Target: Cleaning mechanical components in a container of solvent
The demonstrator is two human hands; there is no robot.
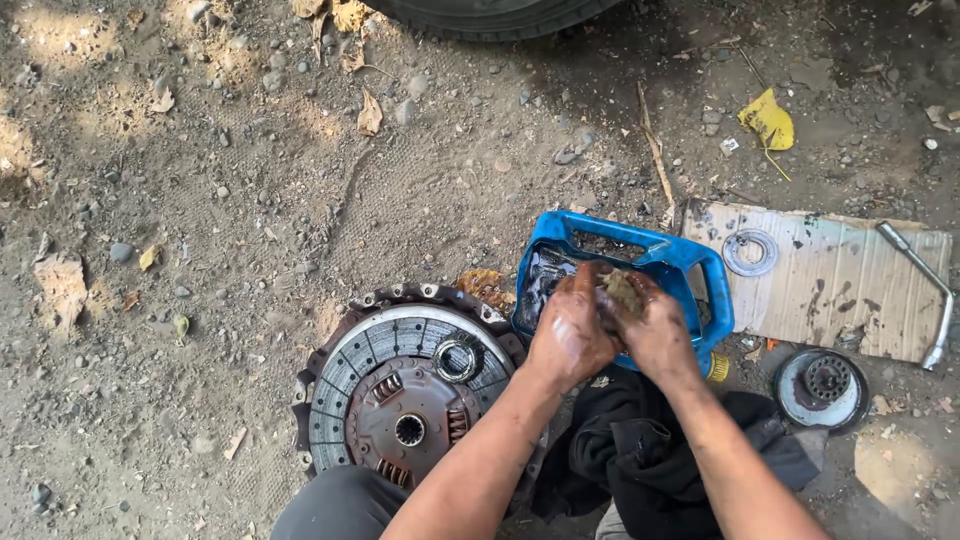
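Note:
My left hand (568, 330) and my right hand (655, 330) are pressed together over a cut-open blue plastic jug (640, 250) that lies on its side with dark liquid inside. Both hands are oily and clasp a small greasy brownish part (622, 290) between the fingers. Left of the hands, a round clutch disc (400, 395) lies flat on its pressure plate on the dirt. A small metal ring (455, 360) rests on the disc's face.
A cardboard sheet (830, 280) at right carries a flat washer (750, 252) and a bent metal wrench (925, 290). A round bearing part (822, 385) lies below it. A black cloth (640, 450) is bunched under my arms. A tyre (490, 15) edges the top.

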